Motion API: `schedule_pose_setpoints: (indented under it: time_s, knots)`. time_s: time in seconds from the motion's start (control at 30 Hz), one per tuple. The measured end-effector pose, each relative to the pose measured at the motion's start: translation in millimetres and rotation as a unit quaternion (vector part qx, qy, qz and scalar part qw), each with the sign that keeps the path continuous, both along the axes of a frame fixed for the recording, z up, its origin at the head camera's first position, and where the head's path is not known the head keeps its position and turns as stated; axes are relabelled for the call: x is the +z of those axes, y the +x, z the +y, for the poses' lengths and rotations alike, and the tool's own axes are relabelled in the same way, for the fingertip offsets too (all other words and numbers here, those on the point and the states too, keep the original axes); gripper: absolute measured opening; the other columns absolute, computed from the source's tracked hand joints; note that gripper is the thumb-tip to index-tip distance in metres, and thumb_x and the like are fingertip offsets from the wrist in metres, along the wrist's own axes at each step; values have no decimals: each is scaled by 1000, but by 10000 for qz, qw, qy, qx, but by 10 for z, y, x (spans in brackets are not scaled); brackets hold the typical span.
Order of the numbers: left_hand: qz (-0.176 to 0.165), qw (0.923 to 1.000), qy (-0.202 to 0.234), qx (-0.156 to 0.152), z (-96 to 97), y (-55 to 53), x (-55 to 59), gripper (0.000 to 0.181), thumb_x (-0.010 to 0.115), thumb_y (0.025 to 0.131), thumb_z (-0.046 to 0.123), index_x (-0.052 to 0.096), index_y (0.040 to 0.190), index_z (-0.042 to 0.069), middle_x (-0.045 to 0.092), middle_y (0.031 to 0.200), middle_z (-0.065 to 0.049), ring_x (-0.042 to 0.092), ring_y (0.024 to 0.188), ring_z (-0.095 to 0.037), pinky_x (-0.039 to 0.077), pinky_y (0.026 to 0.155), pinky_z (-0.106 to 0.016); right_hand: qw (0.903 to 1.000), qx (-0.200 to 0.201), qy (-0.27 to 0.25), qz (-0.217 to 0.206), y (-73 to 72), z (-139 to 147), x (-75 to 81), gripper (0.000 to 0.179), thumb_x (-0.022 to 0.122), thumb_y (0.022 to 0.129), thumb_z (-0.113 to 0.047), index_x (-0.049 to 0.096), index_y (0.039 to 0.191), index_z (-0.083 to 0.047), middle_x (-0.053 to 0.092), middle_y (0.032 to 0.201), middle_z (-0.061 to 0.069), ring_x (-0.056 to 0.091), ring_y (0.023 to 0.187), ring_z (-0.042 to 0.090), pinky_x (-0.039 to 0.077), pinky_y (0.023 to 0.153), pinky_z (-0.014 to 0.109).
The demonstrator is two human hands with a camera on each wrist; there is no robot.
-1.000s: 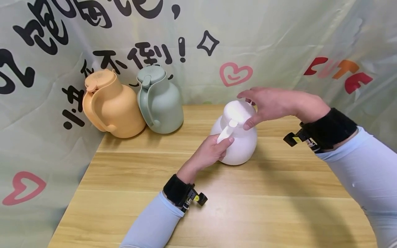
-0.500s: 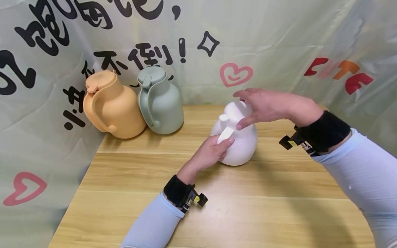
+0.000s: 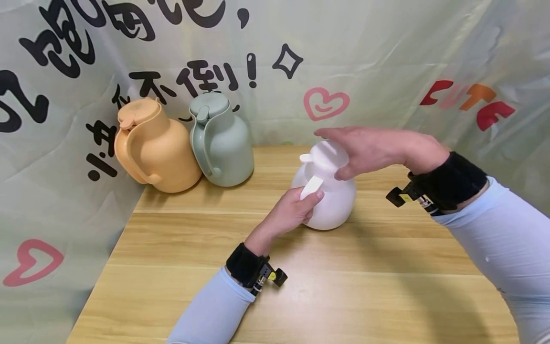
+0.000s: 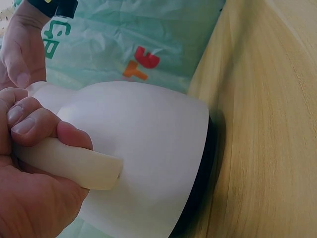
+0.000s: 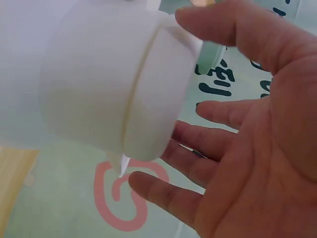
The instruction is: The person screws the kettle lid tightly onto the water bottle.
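Note:
A white jug (image 3: 335,203) with a round belly stands on the wooden table. My left hand (image 3: 290,210) grips its handle (image 4: 99,169), fingers wrapped around it in the left wrist view. The white lid (image 3: 330,154) sits on the jug's neck, its tab (image 3: 305,157) pointing left. Over the lid is my right hand (image 3: 374,149), back of the hand up. In the right wrist view, the thumb overlaps the lid's rim while the other fingers spread nearly straight beyond it. Below the lid, the pointed spout (image 5: 119,163) shows near the little finger.
An orange jug (image 3: 172,153) and a grey-green jug (image 3: 232,148) stand side by side at the table's back left. A printed cloth (image 3: 378,57) hangs behind and along the left side of the table (image 3: 335,286).
The lid has turned clockwise, its tab swinging from above the handle to the left. My right hand has shifted left over the lid; the left hand keeps its hold on the handle.

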State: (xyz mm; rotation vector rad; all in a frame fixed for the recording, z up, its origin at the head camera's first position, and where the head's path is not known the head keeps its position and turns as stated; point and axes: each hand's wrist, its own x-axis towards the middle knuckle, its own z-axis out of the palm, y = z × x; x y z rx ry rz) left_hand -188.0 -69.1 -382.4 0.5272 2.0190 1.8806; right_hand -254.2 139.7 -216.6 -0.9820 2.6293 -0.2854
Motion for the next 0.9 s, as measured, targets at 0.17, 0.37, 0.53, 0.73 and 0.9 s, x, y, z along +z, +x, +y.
schedule_pose_setpoints:
  time_s: [0.17, 0.37, 0.53, 0.73, 0.9]
  knots:
    - [-6, 10000, 8, 27, 4, 3, -11, 41, 57, 110, 36, 50, 78, 10, 43, 60, 2, 40, 57, -15, 32, 54, -27, 9985, -368, 192, 353, -21, -17, -38, 98, 83, 89, -52, 35, 160, -4, 57, 146, 23, 59, 127, 37, 49, 106, 56]
    - [18, 10000, -32, 47, 3, -1, -9, 41, 57, 110, 37, 50, 79, 11, 42, 60, 3, 39, 55, -14, 31, 53, -27, 9930, -883, 669, 413, 1, -17, 35, 118, 71, 81, -82, 30, 163, -8, 60, 146, 22, 59, 132, 41, 47, 106, 63]
    - [37, 10000, -47, 69, -3, -9, -7, 42, 58, 109, 38, 51, 79, 11, 43, 60, 2, 39, 56, -15, 32, 54, -27, 9985, -409, 326, 156, 13, -3, 85, 109, 83, 86, -56, 23, 167, -13, 47, 160, 18, 52, 140, 38, 43, 114, 60]
    - [-33, 10000, 0, 55, 2, -11, -13, 42, 58, 109, 39, 51, 79, 10, 43, 60, 2, 39, 57, -15, 31, 55, -27, 9998, -143, 118, 80, 7, -26, 39, 92, 80, 91, -31, 29, 164, -9, 55, 151, 19, 59, 128, 34, 48, 108, 54]
    - [-18, 10000, -35, 67, 10, -7, -16, 43, 58, 109, 40, 51, 78, 11, 42, 59, 2, 39, 56, -15, 30, 54, -27, 9940, -745, 562, 571, 23, -48, 8, 102, 75, 89, -67, 36, 159, -4, 65, 137, 23, 64, 124, 39, 52, 98, 58]
